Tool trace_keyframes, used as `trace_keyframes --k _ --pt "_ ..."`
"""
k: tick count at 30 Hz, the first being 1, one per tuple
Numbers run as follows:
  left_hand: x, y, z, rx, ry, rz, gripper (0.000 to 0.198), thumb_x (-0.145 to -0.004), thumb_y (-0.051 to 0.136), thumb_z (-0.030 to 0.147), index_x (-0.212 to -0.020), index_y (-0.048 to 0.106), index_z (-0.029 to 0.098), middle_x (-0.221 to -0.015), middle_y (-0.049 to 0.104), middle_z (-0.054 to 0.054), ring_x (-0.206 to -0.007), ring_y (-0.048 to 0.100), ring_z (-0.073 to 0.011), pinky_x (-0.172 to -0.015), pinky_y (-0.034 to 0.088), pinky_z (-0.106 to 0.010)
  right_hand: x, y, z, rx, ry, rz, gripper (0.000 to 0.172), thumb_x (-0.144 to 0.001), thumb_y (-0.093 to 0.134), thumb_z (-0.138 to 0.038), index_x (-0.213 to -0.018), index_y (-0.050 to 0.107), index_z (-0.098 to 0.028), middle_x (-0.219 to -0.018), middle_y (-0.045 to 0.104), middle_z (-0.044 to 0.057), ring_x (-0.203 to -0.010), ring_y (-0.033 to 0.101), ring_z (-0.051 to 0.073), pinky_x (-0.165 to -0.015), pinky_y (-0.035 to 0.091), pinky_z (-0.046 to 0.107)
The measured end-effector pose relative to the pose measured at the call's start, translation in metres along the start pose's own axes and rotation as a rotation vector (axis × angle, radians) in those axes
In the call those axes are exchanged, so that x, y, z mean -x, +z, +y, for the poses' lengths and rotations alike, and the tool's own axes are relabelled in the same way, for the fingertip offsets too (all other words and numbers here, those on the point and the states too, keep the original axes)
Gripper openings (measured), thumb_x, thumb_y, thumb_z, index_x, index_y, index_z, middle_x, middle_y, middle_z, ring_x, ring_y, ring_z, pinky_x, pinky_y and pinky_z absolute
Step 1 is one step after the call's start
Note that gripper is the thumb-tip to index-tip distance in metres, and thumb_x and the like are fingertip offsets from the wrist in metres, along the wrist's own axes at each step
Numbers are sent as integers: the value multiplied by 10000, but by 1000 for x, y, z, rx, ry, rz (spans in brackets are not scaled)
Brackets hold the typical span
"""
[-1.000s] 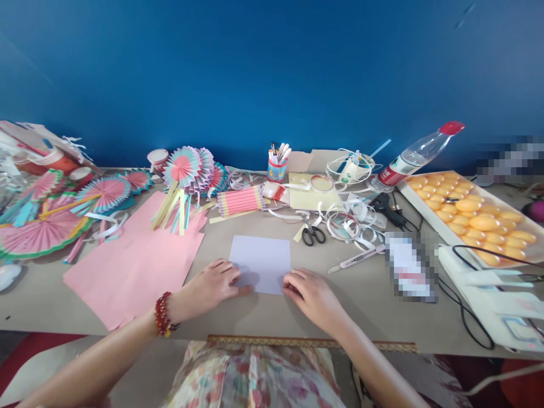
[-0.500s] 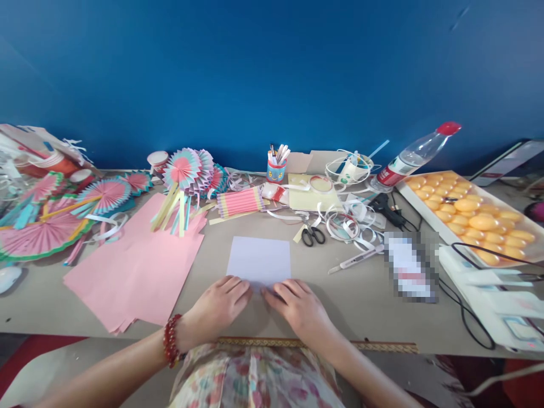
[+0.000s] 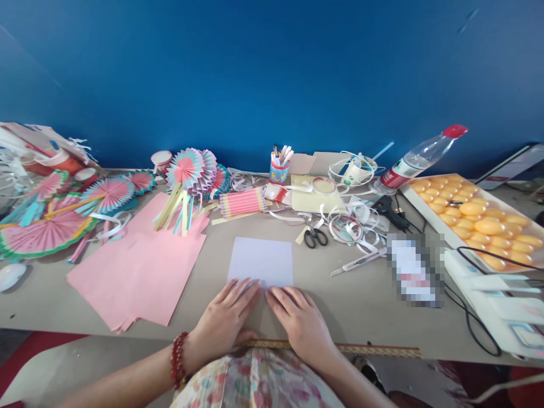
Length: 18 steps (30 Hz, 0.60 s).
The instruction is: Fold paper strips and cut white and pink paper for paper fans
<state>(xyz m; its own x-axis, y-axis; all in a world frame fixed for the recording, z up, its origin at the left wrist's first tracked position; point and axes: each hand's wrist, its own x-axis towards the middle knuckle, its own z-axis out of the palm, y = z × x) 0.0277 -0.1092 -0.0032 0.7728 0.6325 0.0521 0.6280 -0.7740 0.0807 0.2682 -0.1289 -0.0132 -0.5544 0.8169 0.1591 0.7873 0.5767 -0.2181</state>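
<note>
A plain blue wall (image 3: 272, 73) rises beyond my hands, and the grey-brown tabletop (image 3: 199, 294) runs below it, crowded with paper craft along the back.

The lavender sheet (image 3: 261, 258) lies flat right in front of me, reaching away from under my fingertips. My left hand (image 3: 227, 314) is palm down, its fingers stretched out close together on the sheet's near part, the thumb apart from them and nearer my body. My right hand (image 3: 301, 320) is just beside it, fingers also laid out and tips at the near edge; I cannot see its thumb clearly, nor tell whether either hand pinches any paper underneath.

Judging by what shows, this sheet is barely begun: its visible part is smooth, with no crease or pleat. The near edge is hidden, so a first narrow fold there may or may not exist. Nearly the whole surface remains unworked.

Left of my left hand, the pink sheets (image 3: 140, 263) lie flat too. Ahead of it, a pleated pink strip (image 3: 242, 202) and round paper fans (image 3: 187, 170) look folded already. The scissors (image 3: 315, 238) rest ahead of my right hand, unused.
</note>
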Motion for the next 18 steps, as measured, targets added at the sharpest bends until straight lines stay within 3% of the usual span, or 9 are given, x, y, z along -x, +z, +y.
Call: trace_keyframes --k 5,12,18 --pt "3 5 -5 60 65 26 929 -895 328 747 -1536 237 81 -1553 333 -158 -1447 243 -298 -1172 217 -461 1 2 -8 -35 48 45 447 -929 503 -183 -1373 536 -219 -1328 618 59 -1160 532 236 -999 416 385" --pt "22 7 -7 -5 0 15 901 -906 272 748 -1531 265 99 -1557 324 -156 -1443 276 -281 -1192 164 -451 11 -2 -10 14 23 174 407 -975 427 -212 -1364 526 -148 -1395 570 50 -1253 519 189 -1121 304 358" --pt "49 7 -15 -58 -82 14 862 -933 339 692 -1543 218 94 -1560 322 -142 -1449 275 -274 -1198 142 -465 27 4 -5 40 86 235 434 -954 446 -201 -1384 497 -186 -1370 592 32 -1244 543 177 -1182 179 381"
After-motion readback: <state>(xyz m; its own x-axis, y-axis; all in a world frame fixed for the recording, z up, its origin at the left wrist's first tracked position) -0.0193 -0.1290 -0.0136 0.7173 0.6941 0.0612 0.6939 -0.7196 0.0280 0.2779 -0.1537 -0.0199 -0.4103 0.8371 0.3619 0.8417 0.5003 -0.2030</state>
